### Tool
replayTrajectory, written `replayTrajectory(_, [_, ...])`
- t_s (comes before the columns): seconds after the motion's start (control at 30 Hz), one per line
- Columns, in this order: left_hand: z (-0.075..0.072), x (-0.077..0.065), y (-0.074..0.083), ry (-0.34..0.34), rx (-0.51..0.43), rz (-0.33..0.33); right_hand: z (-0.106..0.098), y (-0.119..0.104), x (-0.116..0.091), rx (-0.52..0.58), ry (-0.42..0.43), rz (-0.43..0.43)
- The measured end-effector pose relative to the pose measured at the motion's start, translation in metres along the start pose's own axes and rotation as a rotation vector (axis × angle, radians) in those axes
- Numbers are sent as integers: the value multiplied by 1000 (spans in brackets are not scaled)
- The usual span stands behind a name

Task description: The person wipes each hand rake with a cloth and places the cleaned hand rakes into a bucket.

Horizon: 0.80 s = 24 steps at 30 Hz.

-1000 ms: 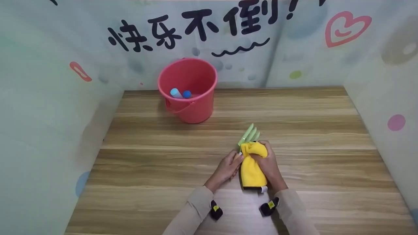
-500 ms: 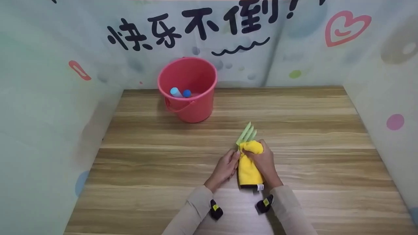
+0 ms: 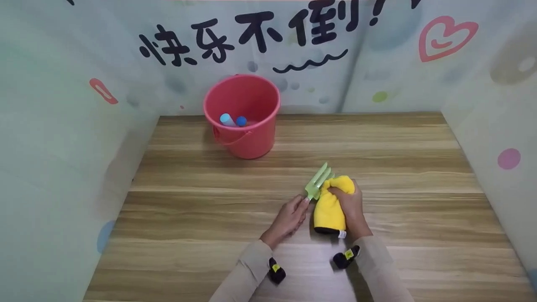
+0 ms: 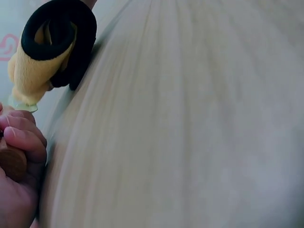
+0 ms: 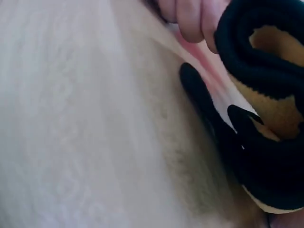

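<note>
Fork (image 3: 317, 180), one, with green metal head and brown handle (image 4: 12, 164), held over the wood-grained surface (image 3: 398, 167), in front of the wearer. Of the two hands, the left hand (image 3: 287, 220) grips the fork, its fingers curled round the handle; the right hand (image 3: 350, 205) pinches and bunches one yellow cloth (image 3: 329, 214) at its upper part. The cloth overlaps the right side of the fork's head, as seen from the head camera, and its lower end hangs in an open fold—black-edged, with a single white label (image 3: 342, 234) at the corner. Two black devices (image 3: 277, 272) are worn, one at each wrist, beside two pale sleeves (image 3: 251, 260). Beyond the hands, well apart from the fork, one pink bucket (image 3: 256, 144) stands upright near the printed backdrop (image 3: 390, 79); two items show inside it—one light-blue cylinder (image 3: 227, 120) and, just beside it, one darker blue rounded end (image 3: 241, 121). Four large black characters (image 3: 256, 31) and one pink heart outline (image 3: 448, 38) mark the backdrop.
</note>
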State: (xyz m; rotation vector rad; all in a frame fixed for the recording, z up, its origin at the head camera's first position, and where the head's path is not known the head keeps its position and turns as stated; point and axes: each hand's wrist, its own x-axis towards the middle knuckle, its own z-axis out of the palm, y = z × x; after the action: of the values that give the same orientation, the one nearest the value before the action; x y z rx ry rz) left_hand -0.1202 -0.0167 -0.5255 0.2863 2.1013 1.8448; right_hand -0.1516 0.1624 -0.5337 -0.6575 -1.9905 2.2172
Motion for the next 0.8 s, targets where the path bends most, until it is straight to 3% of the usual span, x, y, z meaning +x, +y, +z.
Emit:
replayTrajectory(0.17, [-5,5,-17,-78,-33,14,-7,-8,2,242,50,131])
replayTrajectory(0.3, [-11,10,-26,-130,-161,-30,-18,-13,2,596,99,205])
replayTrajectory(0.37, [-12,12,-27,-120,-228,-47,-24,-12,1,688,79,218])
replayTrajectory(0.43, [-12,13,-28,-101,-279,-62,-27,-9,-1,615,18,229])
replayTrajectory(0.5, [-12,13,-27,-87,-293,-71,-27,-5,-3,437,-74,203])
replayTrajectory(0.63, [-10,13,-27,-84,-244,-86,-20,2,-5,110,-290,66])
replayTrajectory(0.73, [-8,13,-26,-85,-154,-79,-12,4,-8,62,-374,-1])
replayTrajectory(0.8, [-6,13,-26,-92,-78,-74,-9,5,-10,68,-373,-8])
